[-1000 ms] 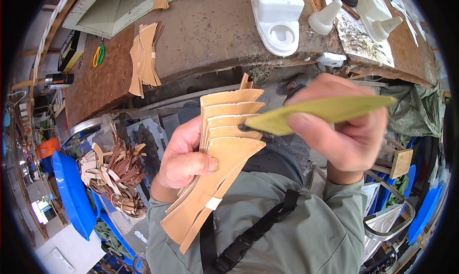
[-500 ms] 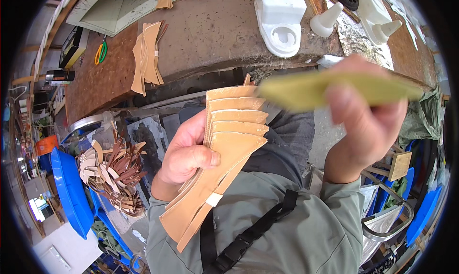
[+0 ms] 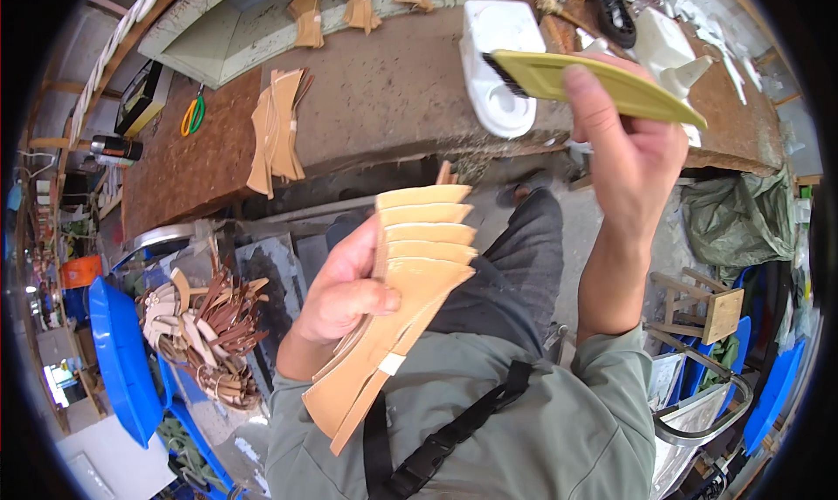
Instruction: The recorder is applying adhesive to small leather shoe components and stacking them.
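- Several fanned tan leather pieces (image 3: 388,332), nearer the person than the workbench (image 3: 375,90), clamped under the thumb of the worker's left hand (image 3: 342,301).
- Right hand (image 3: 642,147) closed round an olive-green brush (image 3: 624,90), held out toward the workbench.

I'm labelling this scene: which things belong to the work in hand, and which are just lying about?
In the work:
- fanned tan pieces, in the left hand
- yellow-green brush, in the right hand
- probably the similar tan bundle

Apparently just lying about:
- scissors
- black-and-silver flask
- heap of straps
- wooden stool
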The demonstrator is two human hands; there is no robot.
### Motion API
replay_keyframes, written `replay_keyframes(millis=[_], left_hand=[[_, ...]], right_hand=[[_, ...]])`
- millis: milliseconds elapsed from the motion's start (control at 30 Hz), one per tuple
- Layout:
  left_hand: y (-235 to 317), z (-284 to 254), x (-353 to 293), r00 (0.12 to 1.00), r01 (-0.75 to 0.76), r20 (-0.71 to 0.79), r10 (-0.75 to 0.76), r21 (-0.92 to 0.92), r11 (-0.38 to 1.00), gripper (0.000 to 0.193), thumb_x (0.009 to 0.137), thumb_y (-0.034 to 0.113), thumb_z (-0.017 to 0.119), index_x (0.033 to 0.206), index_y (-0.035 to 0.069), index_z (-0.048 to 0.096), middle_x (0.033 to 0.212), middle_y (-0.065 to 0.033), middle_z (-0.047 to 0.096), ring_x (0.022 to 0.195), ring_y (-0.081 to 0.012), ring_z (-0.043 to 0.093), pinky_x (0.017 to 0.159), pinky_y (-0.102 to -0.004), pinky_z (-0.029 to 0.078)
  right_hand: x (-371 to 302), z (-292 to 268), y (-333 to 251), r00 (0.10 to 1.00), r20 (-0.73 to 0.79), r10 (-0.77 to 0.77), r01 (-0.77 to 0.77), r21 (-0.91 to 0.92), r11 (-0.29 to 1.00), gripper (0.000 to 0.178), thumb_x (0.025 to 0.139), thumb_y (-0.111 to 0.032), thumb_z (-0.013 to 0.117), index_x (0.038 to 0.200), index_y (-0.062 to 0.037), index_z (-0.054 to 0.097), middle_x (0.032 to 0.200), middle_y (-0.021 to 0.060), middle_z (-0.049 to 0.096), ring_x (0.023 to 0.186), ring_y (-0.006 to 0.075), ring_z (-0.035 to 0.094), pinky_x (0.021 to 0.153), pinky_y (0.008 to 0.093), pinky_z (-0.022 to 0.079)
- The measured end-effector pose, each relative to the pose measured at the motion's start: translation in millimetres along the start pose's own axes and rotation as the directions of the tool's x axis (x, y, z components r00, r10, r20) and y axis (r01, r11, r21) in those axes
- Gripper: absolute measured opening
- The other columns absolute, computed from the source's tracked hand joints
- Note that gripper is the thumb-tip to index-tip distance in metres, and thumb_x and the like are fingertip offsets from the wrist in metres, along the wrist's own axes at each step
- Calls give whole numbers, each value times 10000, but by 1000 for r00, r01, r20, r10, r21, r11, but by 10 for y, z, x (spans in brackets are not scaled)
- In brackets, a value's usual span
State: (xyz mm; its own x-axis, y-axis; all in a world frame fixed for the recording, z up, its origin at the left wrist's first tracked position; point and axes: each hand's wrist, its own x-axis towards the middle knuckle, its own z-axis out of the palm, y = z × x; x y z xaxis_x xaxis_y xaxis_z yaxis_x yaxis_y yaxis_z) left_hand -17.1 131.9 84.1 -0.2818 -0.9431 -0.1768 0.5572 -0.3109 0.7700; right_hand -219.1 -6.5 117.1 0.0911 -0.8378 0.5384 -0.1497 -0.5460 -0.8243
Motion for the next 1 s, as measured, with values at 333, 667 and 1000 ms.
replay_keyframes(millis=[333, 667, 1000], left_hand=[[361, -702, 5, 871, -390, -241, 428, 190, 901, 705, 697, 60, 602, 1309, -22, 262, 1202, -161, 510, 1043, -234, 564, 872, -319, 470], [1797, -2914, 962, 786, -413, -362, 502, 298, 861, 407, 773, 26, 558, 1168, -37, 486, 1096, -122, 586, 952, -216, 595, 867, -339, 470], [2538, -4509, 2264, 777, -65, -558, 291, 390, 919, 202, 722, 2, 620, 917, 14, 567, 845, -75, 613, 714, -195, 610, 654, -313, 517]], right_hand=[[192, 108, 1096, 914, 227, 337, -189, -496, 847, 322, 804, -278, 627, 929, 17, 586, 819, 222, 629, 792, 374, 613, 697, 407, 470], [-63, 366, 920, 999, 41, 32, -6, -532, 847, 304, 760, -189, 698, 974, -5, 582, 832, 140, 597, 665, 295, 571, 591, 359, 456], [-359, 1615, 1802, 887, 446, -121, 292, -339, 894, 207, 711, -199, 730, 815, -61, 616, 696, 72, 579, 596, 263, 546, 558, 355, 412]])
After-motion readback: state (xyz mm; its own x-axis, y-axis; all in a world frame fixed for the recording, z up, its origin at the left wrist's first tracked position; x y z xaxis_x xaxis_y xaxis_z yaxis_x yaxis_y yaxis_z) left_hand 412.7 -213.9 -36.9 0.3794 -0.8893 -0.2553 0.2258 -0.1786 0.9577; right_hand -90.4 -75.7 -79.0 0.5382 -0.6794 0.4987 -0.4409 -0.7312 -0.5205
